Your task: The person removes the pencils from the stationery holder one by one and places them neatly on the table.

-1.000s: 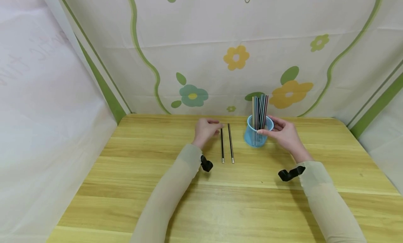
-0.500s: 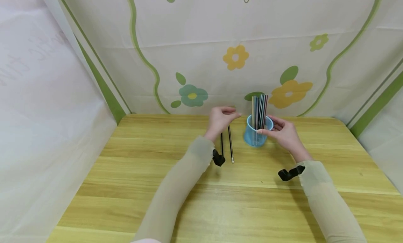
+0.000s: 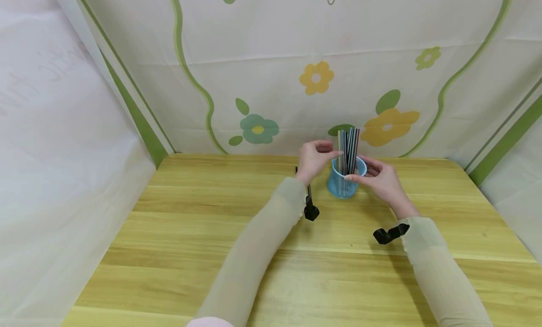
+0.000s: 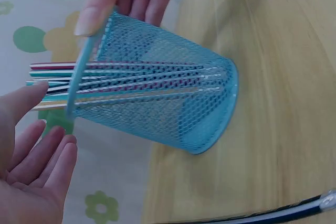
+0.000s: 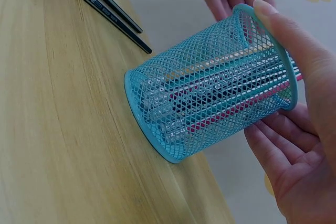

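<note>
A blue mesh pencil cup (image 3: pixel 337 186) stands near the table's back edge, holding a bundle of coloured pencils (image 3: pixel 351 148) with their eraser ends down. My right hand (image 3: pixel 383 181) grips the cup, thumb over the rim and fingers round the far side. At the cup's left, my left hand (image 3: pixel 314 162) has its thumb right at the upper ends of the pencils; its other fingers are loosely extended and apart from them in the left wrist view. Two black pencils (image 5: pixel 105 9) lie side by side on the table left of the cup, mostly hidden behind the left wrist in the head view.
The wooden table (image 3: pixel 169 242) ends at a white fabric backdrop (image 3: pixel 262 73) printed with flowers, close behind the cup. Fabric also hangs along the left side (image 3: pixel 63 153). A black wrist camera (image 3: pixel 311 209) on the left sleeve hangs over the lying pencils.
My left hand has moved right, from the top of the lying black pencils to the upright bundle in the cup. My right hand and the cup have stayed in place.
</note>
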`<state>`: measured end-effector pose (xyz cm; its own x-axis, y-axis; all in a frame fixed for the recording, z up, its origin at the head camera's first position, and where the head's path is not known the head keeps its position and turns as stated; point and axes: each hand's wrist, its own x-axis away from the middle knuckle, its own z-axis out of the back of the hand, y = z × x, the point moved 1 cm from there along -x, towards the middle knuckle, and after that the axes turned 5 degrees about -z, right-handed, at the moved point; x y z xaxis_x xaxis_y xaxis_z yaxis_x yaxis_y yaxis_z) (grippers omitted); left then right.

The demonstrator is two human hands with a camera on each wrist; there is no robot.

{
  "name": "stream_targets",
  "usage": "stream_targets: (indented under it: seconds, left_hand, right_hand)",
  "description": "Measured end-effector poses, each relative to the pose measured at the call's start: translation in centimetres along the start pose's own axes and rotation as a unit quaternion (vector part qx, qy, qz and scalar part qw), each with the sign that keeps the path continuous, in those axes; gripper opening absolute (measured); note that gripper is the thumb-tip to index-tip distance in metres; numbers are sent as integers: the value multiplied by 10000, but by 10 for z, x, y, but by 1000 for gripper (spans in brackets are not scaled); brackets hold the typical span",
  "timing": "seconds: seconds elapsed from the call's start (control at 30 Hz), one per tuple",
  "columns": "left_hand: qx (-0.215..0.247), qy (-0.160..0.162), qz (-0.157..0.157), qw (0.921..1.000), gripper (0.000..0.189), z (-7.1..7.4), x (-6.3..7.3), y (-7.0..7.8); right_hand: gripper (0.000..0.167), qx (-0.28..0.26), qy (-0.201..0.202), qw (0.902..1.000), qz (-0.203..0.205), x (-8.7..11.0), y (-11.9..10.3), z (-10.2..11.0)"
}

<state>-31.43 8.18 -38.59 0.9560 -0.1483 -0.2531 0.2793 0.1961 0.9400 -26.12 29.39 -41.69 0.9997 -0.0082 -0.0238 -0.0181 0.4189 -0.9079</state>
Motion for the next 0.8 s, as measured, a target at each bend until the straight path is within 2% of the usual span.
stream_targets:
  seconds: [0.17,0.33,0.53,0.8]
  left_hand:
    - [-117,-51,68,9999,39,-8,2,-10]
    - [-58,73,182,9998,29,-12,2,-16]
    - [-251,69,274,9993,19,-16,2,-15]
    - [-378,183,124,9990,14,-20,2,-12]
  right_hand:
    - [81,12,15,10000,-34,0,0,-1]
    - [81,24,28,10000,-57,1,-1,-1]
    - [81,0,23,10000,-51,1,-2,-1]
    - [81,-67,3,10000,-49,1,-2,-1]
